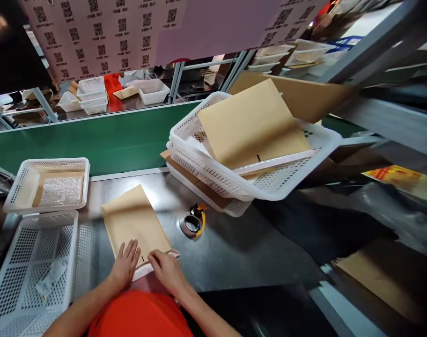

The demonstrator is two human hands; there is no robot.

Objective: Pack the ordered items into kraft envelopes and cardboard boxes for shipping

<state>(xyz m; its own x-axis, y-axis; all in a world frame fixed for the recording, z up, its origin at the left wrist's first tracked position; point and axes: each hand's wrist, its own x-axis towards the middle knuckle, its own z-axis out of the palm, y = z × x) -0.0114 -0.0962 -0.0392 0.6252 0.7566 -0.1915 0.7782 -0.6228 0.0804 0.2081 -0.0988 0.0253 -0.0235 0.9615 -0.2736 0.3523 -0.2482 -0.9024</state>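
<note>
Head view: a tan envelope (136, 222) is laid flat on the metal table (234, 262), directly in front of the red clothing (139, 316) of the wearer. Its near part is covered by the left hand (126, 266), which is set palm down with the fingers extended and slightly apart. The pale strip (142, 271) at the envelope's near edge is touched by the right hand (165, 269); the fingers there are curled close together, but whether the strip is pinched cannot be told.

To the right of the envelope, a tape roll (190, 226) is seen beside a yellow tool (202, 223). Farther to the right and beyond the envelope, white stacked baskets (213, 173) are placed, and in the top one a larger envelope (248, 121) is held at a tilt. To the left of the envelope, bubble wrap (62, 189) is contained in a small basket (85, 185), and nearer the wearer a clear packet (52, 278) is seen in a perforated basket (73, 248). Beyond the envelope, the table is bordered by a green panel (129, 135), above which a sheet of printed codes (136, 32) is displayed.
</note>
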